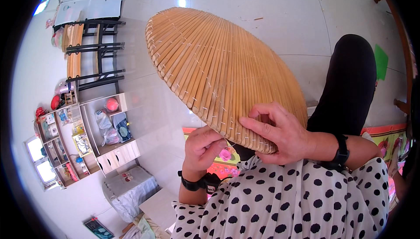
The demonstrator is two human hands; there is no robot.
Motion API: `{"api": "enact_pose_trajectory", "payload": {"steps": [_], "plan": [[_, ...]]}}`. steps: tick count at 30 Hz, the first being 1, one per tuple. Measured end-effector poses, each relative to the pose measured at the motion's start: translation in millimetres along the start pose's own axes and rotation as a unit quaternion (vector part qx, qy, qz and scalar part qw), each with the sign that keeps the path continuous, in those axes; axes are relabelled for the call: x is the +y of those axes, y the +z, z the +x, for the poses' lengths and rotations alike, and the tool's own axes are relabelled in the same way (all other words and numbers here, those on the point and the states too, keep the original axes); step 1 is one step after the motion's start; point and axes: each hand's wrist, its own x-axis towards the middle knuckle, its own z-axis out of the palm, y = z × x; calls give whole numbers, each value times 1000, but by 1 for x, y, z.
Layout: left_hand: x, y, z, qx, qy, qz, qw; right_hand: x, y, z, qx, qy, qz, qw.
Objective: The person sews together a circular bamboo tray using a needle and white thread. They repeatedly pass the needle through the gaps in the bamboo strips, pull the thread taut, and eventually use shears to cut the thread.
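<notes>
A wide woven disc of narrow tan bamboo slats (223, 64), stitched with short pale threads, is tilted in front of me. My right hand (282, 134) grips its near right rim, fingers over the slatted face and thumb side partly hidden. My left hand (202, 149) is closed just below the rim at the left, thumb and finger pinched near the underside; a thin dark strand or tool shows by the fingertips, too small to make out. The underside is mostly hidden.
My dark-clad leg (343, 81) is at right, with flowered fabric (385, 129) beneath. Folded tables (96, 55), shelves (111, 143) with bags and a covered item (129, 191) line the left. A green sheet (380, 62) and wooden furniture (400, 55) are right, on tiled floor (280, 16).
</notes>
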Motion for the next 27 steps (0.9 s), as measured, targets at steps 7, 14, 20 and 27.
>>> {"api": "enact_pose_trajectory", "payload": {"steps": [7,14,20,27], "plan": [[-1,3,-3,8,-5,-3,1000,1,-1,2,-16,-4,-2,1000],[8,-4,2,-36,-13,41,998,1,-3,3,-24,2,18,1000],[13,-6,5,-44,3,58,997,0,-5,3,-21,3,29,999],[19,-3,-3,-23,-21,82,996,0,-3,2,-25,20,40,999]]}}
